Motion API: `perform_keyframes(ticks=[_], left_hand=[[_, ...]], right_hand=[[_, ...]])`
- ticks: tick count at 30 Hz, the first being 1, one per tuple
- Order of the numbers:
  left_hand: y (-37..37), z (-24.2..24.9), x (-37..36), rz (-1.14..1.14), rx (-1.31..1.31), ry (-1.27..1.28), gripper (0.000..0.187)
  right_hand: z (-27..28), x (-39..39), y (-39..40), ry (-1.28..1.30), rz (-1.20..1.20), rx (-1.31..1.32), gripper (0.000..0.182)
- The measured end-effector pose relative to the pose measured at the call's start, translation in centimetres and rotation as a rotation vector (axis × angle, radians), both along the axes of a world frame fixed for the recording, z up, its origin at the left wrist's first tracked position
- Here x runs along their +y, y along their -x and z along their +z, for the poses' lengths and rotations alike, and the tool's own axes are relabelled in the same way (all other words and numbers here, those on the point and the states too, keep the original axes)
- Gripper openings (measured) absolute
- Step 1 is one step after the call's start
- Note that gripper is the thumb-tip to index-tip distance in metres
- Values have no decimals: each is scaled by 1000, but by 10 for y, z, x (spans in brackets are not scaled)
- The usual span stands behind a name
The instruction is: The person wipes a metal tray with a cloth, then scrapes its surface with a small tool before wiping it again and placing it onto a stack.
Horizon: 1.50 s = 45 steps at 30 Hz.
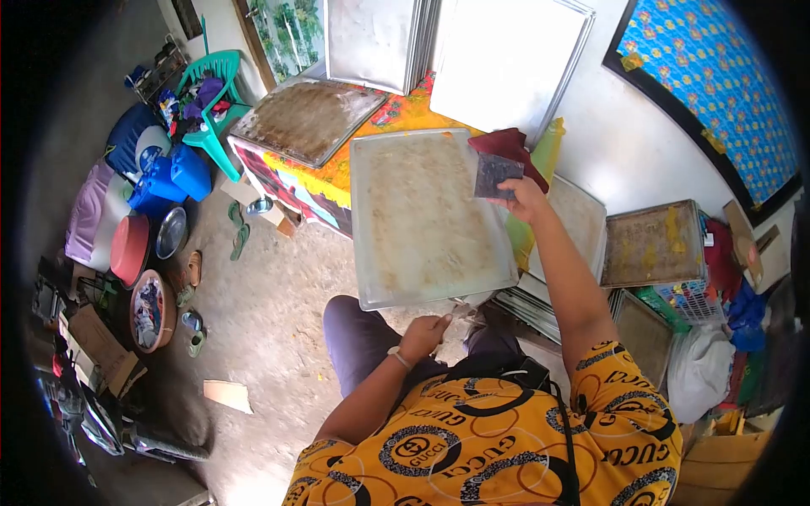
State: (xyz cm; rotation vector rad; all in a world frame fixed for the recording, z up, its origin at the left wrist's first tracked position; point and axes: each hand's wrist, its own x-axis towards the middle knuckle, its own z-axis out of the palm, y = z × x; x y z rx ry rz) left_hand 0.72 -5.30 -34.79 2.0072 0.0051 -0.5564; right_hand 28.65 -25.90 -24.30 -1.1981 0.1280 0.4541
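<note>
A large pale tray (430,219) with brownish stains lies in front of me, its far part over the cloth-covered table (388,120). My right hand (525,199) grips a dark square piece (496,175) above the tray's far right corner, beside a maroon cloth (510,142). Below the tray's near edge is my left hand (423,336), fingers closed round a small tool whose metal-looking end (462,310) sticks out to the right. A second stained tray (308,120) lies on the table's left part.
White panels (506,63) lean on the wall behind the table. Stacked trays (654,240) and a crate (692,299) are at the right. On the left are a green chair (221,110), blue containers (187,173), basins (152,312), slippers (239,232) and a cardboard piece (228,395).
</note>
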Motion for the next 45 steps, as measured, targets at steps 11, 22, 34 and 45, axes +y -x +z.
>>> perform_keyframes(ticks=[11,22,34,45], left_hand=[[63,61,19,-3,-721,-646,19],[-56,44,-39,-160,-794,-924,59],[-75,39,-46,-251,-599,-947,53],[-75,33,-44,-251,-607,-917,51]], right_hand=[[-12,18,81,1260,429,-983,46],[-53,55,69,1500,431,-1102,54],[-54,61,36,1520,529,-977,43],[-60,54,36,1405,470,-1136,34]])
